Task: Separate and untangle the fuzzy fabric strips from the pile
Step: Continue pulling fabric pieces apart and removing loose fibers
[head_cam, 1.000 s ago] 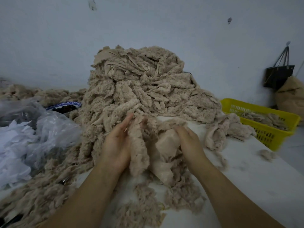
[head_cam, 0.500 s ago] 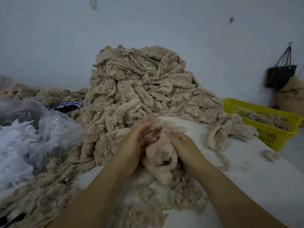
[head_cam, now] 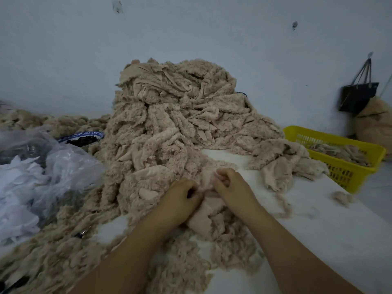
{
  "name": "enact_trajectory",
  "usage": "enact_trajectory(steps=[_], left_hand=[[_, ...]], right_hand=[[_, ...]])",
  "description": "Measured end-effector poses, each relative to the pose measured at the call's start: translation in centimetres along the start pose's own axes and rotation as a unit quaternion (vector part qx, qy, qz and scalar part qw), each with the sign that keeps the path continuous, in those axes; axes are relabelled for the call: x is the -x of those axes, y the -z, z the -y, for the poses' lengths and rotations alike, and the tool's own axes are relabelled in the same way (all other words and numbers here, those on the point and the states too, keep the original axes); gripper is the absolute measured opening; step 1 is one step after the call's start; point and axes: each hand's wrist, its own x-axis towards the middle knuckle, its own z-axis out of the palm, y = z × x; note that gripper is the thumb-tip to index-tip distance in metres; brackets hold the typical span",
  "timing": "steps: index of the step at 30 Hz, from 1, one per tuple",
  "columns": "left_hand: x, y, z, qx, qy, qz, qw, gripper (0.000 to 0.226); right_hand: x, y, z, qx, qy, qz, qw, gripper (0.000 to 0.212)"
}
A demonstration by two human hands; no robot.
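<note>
the pile (head_cam: 174,115) of beige fuzzy strips rises tall and tangled, its folds spilling down toward me. one strip (head_cam: 206,211), smooth backing turned up, is bunched between my left hand (head_cam: 180,200) and right hand (head_cam: 231,185), both curled round it at the pile's near foot. loose fluffy scraps (head_cam: 184,264) lie strewn just in front.

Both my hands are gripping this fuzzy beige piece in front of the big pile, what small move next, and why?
Probably pull your hands apart sideways. The left hand and right hand both grip the same bunched strip, close together, at the foot of the pile, so spreading should stretch it out and show any tangle.
</note>
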Motion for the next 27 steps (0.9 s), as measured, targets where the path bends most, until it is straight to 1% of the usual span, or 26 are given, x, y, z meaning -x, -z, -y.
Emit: enact_trajectory(steps=[1,2,3,4,5,6,8,9,10,12,13,14,15,17,19,20,21,23,24,25,26,27], left_hand=[[0.0,-0.1,0.1,0.025,0.002,-0.017,1.0,0.013],[-0.1,-0.1,0.1,0.059,0.005,-0.031,0.998,0.015],[-0.1,0.0,0.1,0.099,0.01,-0.044,0.994,0.016],[0.0,0.1,0.1,0.136,0.017,-0.053,0.989,0.016],[0.0,0.2,0.1,0.164,0.022,-0.06,0.984,0.016],[0.0,0.3,0.1,0.19,0.025,-0.065,0.979,0.016],[-0.1,0.4,0.3,0.215,0.029,-0.066,0.974,0.018],[-0.1,0.4,0.4,0.214,0.028,-0.061,0.975,0.019],[0.0,0.4,0.4,0.211,0.026,-0.05,0.976,0.018],[0.1,0.4,0.4,0.206,0.035,0.003,0.978,0.013],[0.2,0.3,0.5,0.188,0.042,0.03,0.981,0.023],[0.3,0.2,0.5,0.173,0.049,0.04,0.983,0.031],[0.3,0.2,0.3,0.163,0.051,0.031,0.985,0.029],[0.1,0.4,0.1,0.175,0.049,-0.007,0.983,0.013],[0.1,0.7,0.0,0.217,0.075,-0.038,0.973,0.009],[0.1,1.0,-0.1,0.261,0.093,-0.045,0.96,0.008],[0.1,1.1,0.0,0.327,0.11,-0.045,0.938,0.012],[0.2,1.5,-0.2,0.488,0.13,-0.035,0.862,0.025],[0.1,1.7,-0.5,0.547,0.135,-0.039,0.825,0.032],[0.0,1.9,-0.6,0.589,0.142,-0.045,0.794,0.036],[0.0,2.0,-0.7,0.621,0.146,-0.047,0.769,0.036],[-0.1,2.2,-0.8,0.644,0.148,-0.045,0.749,0.031]], right_hand=[[0.0,-0.3,-0.2,0.039,0.003,0.023,0.999,0.041],[0.0,-0.4,-0.1,0.068,-0.003,0.033,0.997,0.047],[0.0,-0.5,0.1,0.088,-0.005,0.034,0.996,0.046],[0.0,-0.3,0.3,0.104,-0.001,0.031,0.994,0.037],[0.0,-0.2,0.4,0.1,0.01,0.022,0.995,0.022],[0.0,0.1,0.5,0.07,0.021,0.008,0.997,0.015],[0.1,0.5,0.9,-0.03,0.034,-0.039,0.998,0.023],[0.1,0.7,1.1,-0.088,0.036,-0.065,0.993,0.022],[0.2,0.9,1.3,-0.137,0.034,-0.087,0.986,0.021],[0.3,1.1,1.5,-0.212,0.02,-0.107,0.971,0.02],[0.3,1.1,1.5,-0.235,0.016,-0.107,0.966,0.02],[0.3,1.1,1.6,-0.25,0.013,-0.107,0.962,0.02],[0.4,1.1,1.6,-0.262,0.012,-0.106,0.959,0.02],[0.5,1.0,1.8,-0.274,0.012,-0.109,0.955,0.019],[0.5,1.1,1.8,-0.267,0.009,-0.108,0.958,0.017],[0.5,1.1,1.8,-0.268,0.003,-0.107,0.957,0.016],[0.5,1.2,1.8,-0.279,-0.005,-0.11,0.954,0.015],[0.4,1.5,1.8,-0.312,-0.024,-0.118,0.942,0.014],[0.5,1.6,1.8,-0.32,-0.029,-0.12,0.939,0.014],[0.5,1.6,1.8,-0.319,-0.027,-0.119,0.94,0.014],[0.6,1.6,1.9,-0.312,-0.021,-0.115,0.943,0.013],[0.7,1.5,2.0,-0.3,-0.013,-0.11,0.947,0.013]])
